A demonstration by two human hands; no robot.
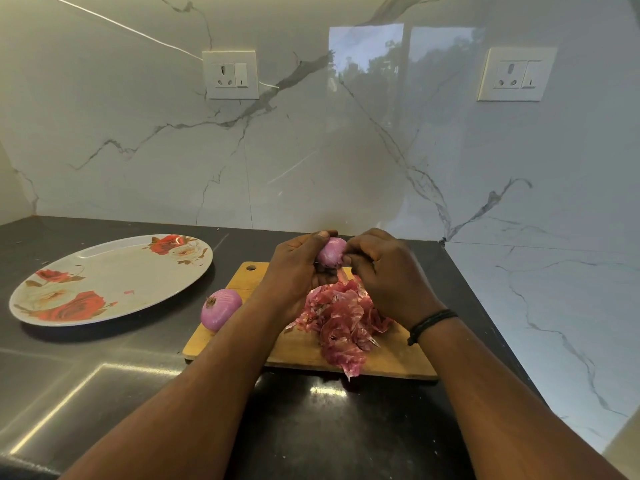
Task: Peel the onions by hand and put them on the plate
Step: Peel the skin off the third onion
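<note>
While the left hand [298,268] grips a red onion [331,251] and the right hand [384,271] pinches its skin, the plate [104,282] holds no onions.

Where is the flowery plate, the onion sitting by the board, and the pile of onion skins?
plate [114,271], head view, on the bare middle of its face.
onion [221,308], head view, on its rounded side, at the board's left edge.
onion skins [341,323], head view, on the middle of the heap.
</note>
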